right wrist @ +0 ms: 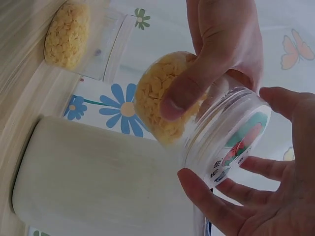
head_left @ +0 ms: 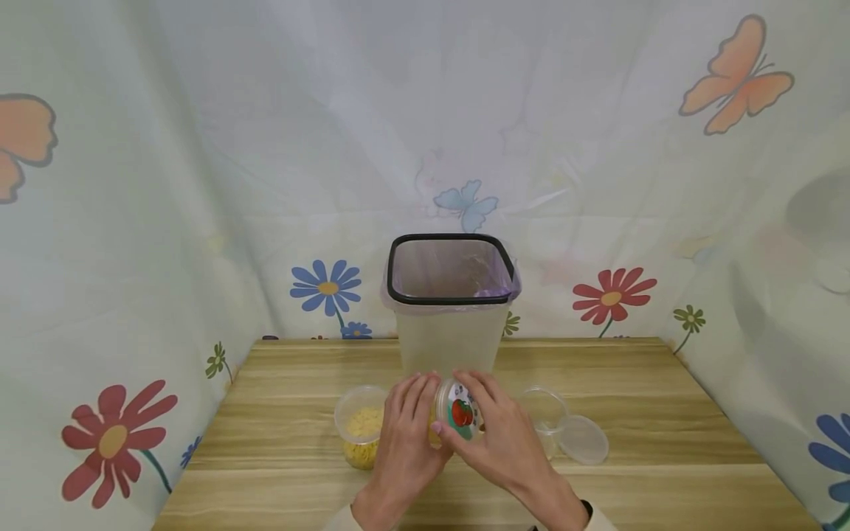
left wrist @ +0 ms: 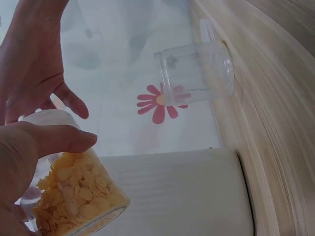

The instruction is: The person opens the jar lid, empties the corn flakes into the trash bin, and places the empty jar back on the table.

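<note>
My left hand [head_left: 408,435] grips a clear plastic jar [right wrist: 152,96] of yellow flakes, probably cornflakes, tilted above the table. On the jar's mouth sits a lid [right wrist: 236,142] with a red tomato-like picture, facing right in the head view. The thumb and fingers of my right hand [head_left: 498,435] are spread around that lid's rim. Left of the hands stands a second clear jar [head_left: 361,435], partly filled with the same flakes. To their right is an empty clear jar [left wrist: 192,73], partly hidden by the right hand in the head view. Beside it lies a loose translucent lid [head_left: 584,440].
A pale trash bin [head_left: 448,339] with a black rim and purple liner stands behind the hands. The wood-grain table [head_left: 285,413] carries everything. A pale curtain [head_left: 332,147] with flowers and butterflies surrounds its back and sides.
</note>
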`<state>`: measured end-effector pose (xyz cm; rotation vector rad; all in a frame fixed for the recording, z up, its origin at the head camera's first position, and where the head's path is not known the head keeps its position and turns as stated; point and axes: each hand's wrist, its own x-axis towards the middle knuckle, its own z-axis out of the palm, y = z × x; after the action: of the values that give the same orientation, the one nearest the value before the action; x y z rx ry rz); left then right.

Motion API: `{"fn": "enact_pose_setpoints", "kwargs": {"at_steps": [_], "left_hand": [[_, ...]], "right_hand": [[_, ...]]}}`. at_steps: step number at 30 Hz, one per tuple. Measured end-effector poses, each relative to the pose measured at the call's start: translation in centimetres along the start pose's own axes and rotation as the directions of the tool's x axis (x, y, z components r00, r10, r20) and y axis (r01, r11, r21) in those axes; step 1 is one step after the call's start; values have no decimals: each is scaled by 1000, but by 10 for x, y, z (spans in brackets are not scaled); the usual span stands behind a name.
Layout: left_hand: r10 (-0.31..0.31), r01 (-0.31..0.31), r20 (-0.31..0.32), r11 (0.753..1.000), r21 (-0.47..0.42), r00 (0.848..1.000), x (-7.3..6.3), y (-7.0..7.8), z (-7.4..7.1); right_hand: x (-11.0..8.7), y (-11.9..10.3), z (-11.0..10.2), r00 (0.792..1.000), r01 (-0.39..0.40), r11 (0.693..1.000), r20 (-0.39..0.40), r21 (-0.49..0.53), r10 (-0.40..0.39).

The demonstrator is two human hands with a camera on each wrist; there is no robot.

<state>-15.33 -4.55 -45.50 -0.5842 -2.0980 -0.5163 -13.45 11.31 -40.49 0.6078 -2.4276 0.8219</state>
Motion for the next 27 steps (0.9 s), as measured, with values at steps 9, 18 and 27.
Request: {"fn": "enact_pose_setpoints", "kwargs": {"at_steps": [9, 18, 27], "left_hand": [[-65, 66, 44, 998, -23, 997, 0, -2, -4], [-190, 200, 106, 976, -90, 976, -1, -4, -9], [-282, 294, 105, 947, -131, 954, -2, -12, -17]], "right_hand": [[0, 7, -7, 985, 173, 985, 13, 22, -173], [0, 12, -17, 979, 202, 979, 3, -2, -202], [-5, 26, -12, 990, 141, 990, 31, -29, -140]]}}
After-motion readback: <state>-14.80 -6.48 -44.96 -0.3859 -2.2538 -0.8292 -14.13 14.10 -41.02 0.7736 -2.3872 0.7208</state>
